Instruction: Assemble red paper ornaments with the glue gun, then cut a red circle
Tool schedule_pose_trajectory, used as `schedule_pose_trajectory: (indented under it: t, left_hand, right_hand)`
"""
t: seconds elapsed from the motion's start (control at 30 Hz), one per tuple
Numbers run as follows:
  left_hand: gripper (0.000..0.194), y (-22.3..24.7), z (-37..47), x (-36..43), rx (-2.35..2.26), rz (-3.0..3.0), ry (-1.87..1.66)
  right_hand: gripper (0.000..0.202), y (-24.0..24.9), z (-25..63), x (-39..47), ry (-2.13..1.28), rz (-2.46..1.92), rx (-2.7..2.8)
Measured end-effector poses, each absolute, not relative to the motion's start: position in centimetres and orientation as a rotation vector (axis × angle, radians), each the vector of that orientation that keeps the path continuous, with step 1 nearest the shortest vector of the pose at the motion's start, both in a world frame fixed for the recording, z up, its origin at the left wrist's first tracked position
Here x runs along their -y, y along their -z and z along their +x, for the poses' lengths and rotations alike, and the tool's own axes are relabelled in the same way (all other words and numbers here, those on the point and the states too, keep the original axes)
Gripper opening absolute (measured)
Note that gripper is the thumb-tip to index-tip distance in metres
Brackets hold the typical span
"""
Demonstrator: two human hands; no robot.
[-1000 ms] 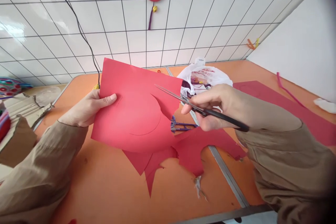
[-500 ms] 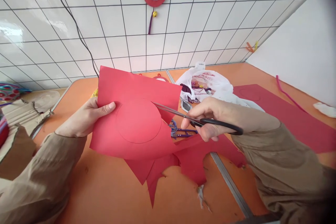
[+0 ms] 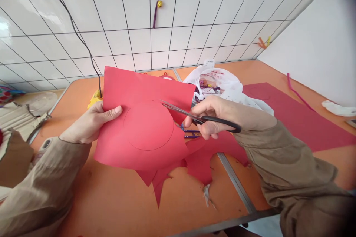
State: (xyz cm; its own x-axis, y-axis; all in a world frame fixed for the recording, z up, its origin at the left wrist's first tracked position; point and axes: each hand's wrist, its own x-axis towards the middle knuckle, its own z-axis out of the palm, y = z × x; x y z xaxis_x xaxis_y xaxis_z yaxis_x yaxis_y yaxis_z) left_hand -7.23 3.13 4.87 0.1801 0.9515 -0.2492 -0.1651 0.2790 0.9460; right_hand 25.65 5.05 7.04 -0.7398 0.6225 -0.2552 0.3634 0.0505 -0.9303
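Note:
My left hand (image 3: 93,121) grips the left edge of a sheet of red paper (image 3: 147,126), thumb on top and fingers behind it. A circle is drawn on the sheet, and a cut runs in from the right side along the circle's upper right. My right hand (image 3: 213,116) is closed around the black handles of a pair of scissors (image 3: 178,109), whose blades lie at the cut near the circle's top. Below the held sheet, red paper scraps (image 3: 198,161) with curved cut-outs lie on the orange table (image 3: 116,200).
A white plastic bag (image 3: 222,81) with small items stands behind my right hand. Another red sheet (image 3: 289,118) lies at the right, near a pink pipe cleaner (image 3: 297,92). Cardboard pieces (image 3: 16,155) are at the left. Purple snips (image 3: 191,133) lie partly hidden behind the paper.
The scissors and my right hand have moved left along the circle's upper edge, lengthening the cut slightly. The camera view has shifted a little. My left hand keeps its hold.

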Motion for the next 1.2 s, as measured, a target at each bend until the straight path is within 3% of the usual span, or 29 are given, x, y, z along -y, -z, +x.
schedule_pose_trajectory:
  t: [0.67, 1.2]
  left_hand:
    - [0.042, -4.4, -6.3, -2.5, -1.12, 0.894, -0.882]
    - [0.031, -5.5, -5.2, -1.3, -1.132, 0.847, -0.904]
  right_hand:
    - [0.056, -7.1, 25.9, -5.4, -1.79, -1.094, 2.078]
    - [0.062, -8.1, 25.3, -4.8, -1.772, -1.119, 2.127]
